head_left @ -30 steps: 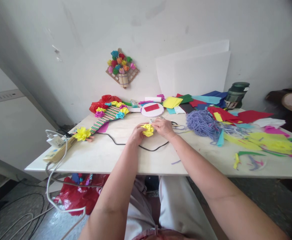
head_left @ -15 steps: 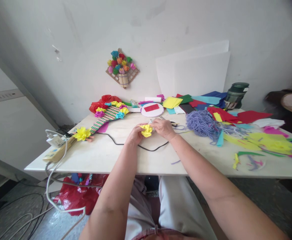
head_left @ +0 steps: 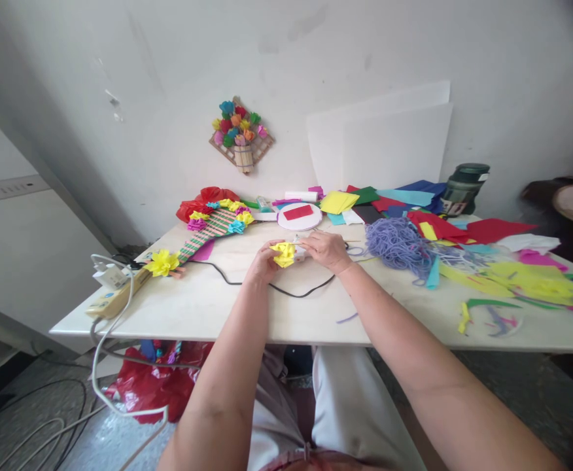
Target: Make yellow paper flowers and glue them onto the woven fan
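Observation:
Over the middle of the table, my left hand (head_left: 264, 261) pinches a yellow crinkled paper flower (head_left: 283, 255) by its left side. Just to the right, my right hand (head_left: 328, 251) is closed on a thin wooden stick (head_left: 354, 242); its tip points left at the flower's upper edge. A small whitish object (head_left: 300, 252) shows between the hands, partly hidden, and its kind is unclear. Beneath both wrists a black cord (head_left: 299, 296) curves across the tabletop.
A woven fan shape with paper flowers (head_left: 212, 226) lies left, near a yellow flower (head_left: 163, 263) and a power strip (head_left: 117, 296). An oval white piece (head_left: 299, 216) lies behind my hands. Purple yarn (head_left: 398, 247), coloured paper (head_left: 497, 229) and a dark green bottle (head_left: 466, 188) occupy the right.
The yellow flower has turned slightly and moved a little left in my left hand. My right hand has shifted slightly right, and the stick shows more plainly.

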A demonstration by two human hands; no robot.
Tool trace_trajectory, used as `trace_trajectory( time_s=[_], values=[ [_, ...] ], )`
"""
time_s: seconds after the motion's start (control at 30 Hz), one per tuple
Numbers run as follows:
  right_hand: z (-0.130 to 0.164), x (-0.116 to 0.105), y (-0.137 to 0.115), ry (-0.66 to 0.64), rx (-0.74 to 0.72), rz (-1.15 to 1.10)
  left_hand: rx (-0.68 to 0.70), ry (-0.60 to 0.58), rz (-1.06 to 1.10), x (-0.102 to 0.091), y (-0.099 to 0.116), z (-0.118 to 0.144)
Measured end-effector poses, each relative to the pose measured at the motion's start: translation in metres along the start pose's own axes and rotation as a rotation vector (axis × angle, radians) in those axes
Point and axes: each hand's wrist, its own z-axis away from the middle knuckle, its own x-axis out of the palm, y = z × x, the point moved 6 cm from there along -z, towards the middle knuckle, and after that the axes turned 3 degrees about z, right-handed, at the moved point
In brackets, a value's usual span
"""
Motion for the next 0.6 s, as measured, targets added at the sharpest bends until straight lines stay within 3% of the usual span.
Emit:
trace_trajectory(
  time_s=[0.27, 0.6],
  values=[
    [0.001, -0.001, 0.022, 0.016, 0.1, -0.081, 0.05, -0.023, -0.099, -0.005, -0.003, -0.006],
    [0.001, -0.004, 0.031, 0.035, 0.129, -0.111, 0.093, -0.045, -0.209, -0.003, -0.002, -0.006]
  ],
)
